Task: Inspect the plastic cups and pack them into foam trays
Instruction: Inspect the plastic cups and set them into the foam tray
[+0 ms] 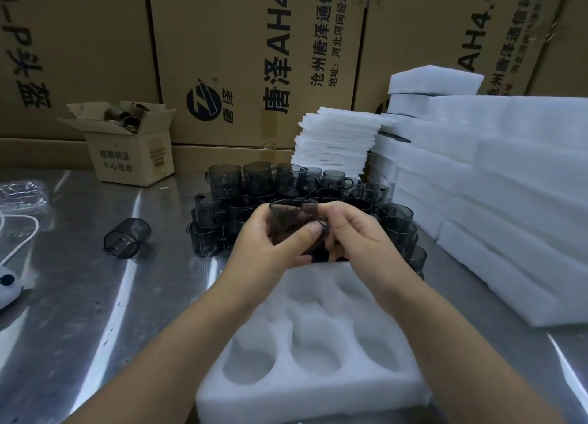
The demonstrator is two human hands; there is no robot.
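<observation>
Two hands — left [265, 248], right [359, 232] — grip cup [288, 221].

view: head-worn, single | faces: forward and down | near: foam tray [311, 388] close below | far: cartons [241, 57] behind

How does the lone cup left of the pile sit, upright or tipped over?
Tipped over: the lone cup lies on its side on the metal table.

**Out of sight**

Fingers of the left hand [270, 242] and right hand [353, 232] cover the lower half of the held cup [292, 212]. The left forearm hides the foam tray's [318, 392] far left corner. The dark items in the small cardboard box [133, 156] are too dim to name. The left edge cuts off a white device [9, 285].
</observation>
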